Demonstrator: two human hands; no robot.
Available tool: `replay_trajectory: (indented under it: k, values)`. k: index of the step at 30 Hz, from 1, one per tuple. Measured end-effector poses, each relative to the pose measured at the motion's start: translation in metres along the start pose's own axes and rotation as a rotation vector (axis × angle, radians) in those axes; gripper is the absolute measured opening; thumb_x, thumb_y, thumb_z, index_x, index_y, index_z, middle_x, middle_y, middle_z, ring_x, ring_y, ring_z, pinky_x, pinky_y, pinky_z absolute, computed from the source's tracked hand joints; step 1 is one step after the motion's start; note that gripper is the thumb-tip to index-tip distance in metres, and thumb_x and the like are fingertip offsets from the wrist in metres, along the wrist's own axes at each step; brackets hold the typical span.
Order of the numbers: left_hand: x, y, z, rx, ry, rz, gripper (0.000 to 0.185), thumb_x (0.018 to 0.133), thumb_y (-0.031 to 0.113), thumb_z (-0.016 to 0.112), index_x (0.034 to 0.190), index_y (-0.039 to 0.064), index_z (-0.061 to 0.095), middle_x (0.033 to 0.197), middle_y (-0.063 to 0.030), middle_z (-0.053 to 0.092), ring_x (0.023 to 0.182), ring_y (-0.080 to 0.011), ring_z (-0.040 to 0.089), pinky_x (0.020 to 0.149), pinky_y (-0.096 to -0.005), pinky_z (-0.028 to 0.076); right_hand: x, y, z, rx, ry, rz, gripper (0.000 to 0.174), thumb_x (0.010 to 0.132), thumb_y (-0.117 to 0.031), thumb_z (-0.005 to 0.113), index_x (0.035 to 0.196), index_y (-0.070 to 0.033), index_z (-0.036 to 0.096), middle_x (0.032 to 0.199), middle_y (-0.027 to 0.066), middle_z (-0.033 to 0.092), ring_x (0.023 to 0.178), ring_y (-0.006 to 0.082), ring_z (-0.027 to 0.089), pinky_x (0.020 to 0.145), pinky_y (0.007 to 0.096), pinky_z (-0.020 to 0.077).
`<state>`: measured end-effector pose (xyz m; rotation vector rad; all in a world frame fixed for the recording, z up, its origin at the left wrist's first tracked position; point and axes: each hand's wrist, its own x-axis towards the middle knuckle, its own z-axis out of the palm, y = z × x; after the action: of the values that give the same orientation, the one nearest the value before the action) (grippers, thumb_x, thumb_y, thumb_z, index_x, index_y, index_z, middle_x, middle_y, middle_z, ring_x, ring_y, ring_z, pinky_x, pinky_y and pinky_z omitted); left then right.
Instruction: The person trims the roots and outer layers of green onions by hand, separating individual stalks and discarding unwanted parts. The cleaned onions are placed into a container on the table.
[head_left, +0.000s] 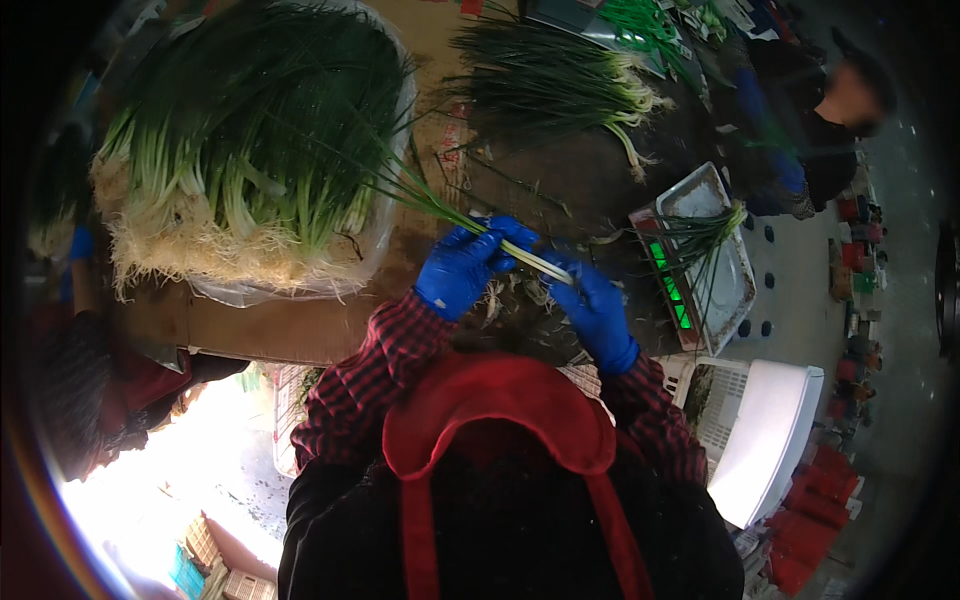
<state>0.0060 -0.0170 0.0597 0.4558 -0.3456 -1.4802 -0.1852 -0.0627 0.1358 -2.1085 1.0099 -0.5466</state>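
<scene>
Between my blue-gloved hands lies a thin bunch of spring onions (538, 262), white ends to the right and green leaves trailing up to the left. My left hand (463, 266) is closed around the stalks. My right hand (592, 304) has its fingers on the white ends; the root tips are hidden there. Peeled scraps and root bits (517, 294) litter the dark tabletop below the stalks. To the left rises a large heap of spring onions (247, 150), roots towards me, on clear plastic sheeting (255, 294). A second, smaller pile of spring onions (540, 82) lies beyond my hands, white ends right.
Right of my hands stands a scale with a lit green display (670, 285); its metal tray (731, 300) bears a small bunch of spring onions (701, 236). Green ties (645, 26) lie at the back. A person (795, 127) is at the far right, another (90, 375) at left. Plastic crates (724, 405) sit below.
</scene>
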Motion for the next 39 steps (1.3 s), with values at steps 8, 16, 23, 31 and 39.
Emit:
replay_trajectory:
  k: [8,16,23,31,39]
  values:
    - [-0.003,0.043,-0.028,0.169,0.130,0.139,0.019,0.092,0.012,0.050,0.105,0.002,0.059,0.108,-0.0136,0.061,0.101,-0.0226,0.058,0.086,-0.0320,0.046,0.028,0.042,-0.030,-0.942,-0.170,-0.355,0.011,0.082,-0.023,0.058,0.085,-0.014,0.064,0.074,0.0069,0.056,0.067,0.0250,0.054,0.058,0.0386,0.0415]
    - [0.010,0.083,-0.021,0.192,0.201,0.442,0.021,0.091,0.013,0.051,0.106,0.000,0.059,0.112,-0.0139,0.060,0.106,-0.0222,0.057,0.092,-0.0338,0.044,0.198,0.128,-0.165,-1.428,0.089,-0.493,0.012,0.077,-0.019,0.055,0.081,-0.012,0.063,0.083,0.0075,0.059,0.080,0.0269,0.056,0.064,0.0417,0.0422]
    - [-0.003,0.082,-0.020,0.353,0.395,0.394,0.025,0.093,0.016,0.050,0.109,0.000,0.058,0.107,-0.0127,0.062,0.099,-0.0200,0.059,0.085,-0.0308,0.047,0.293,0.113,-0.157,-1.410,0.400,-0.327,0.017,0.083,-0.011,0.050,0.091,-0.007,0.064,0.087,0.0122,0.061,0.088,0.0296,0.059,0.074,0.0411,0.0467]
    - [-0.052,0.001,-0.061,0.499,0.451,-0.007,0.024,0.088,0.011,0.055,0.110,0.002,0.059,0.097,-0.0078,0.064,0.088,-0.0182,0.061,0.078,-0.0306,0.049,0.185,-0.051,0.160,-0.312,-0.097,-1.283,0.042,0.077,-0.016,0.056,0.119,-0.015,0.058,0.108,0.0053,0.061,0.090,0.0205,0.058,0.080,0.0334,0.0471]
    - [-0.073,0.014,-0.058,0.063,0.568,0.038,0.031,0.090,0.024,0.054,0.108,0.000,0.060,0.097,-0.0099,0.065,0.083,-0.0207,0.063,0.074,-0.0313,0.049,0.148,-0.072,0.179,-0.640,-0.077,-1.310,0.029,0.075,-0.020,0.053,0.104,-0.016,0.058,0.089,-0.0016,0.051,0.085,0.0160,0.051,0.076,0.0353,0.0420]
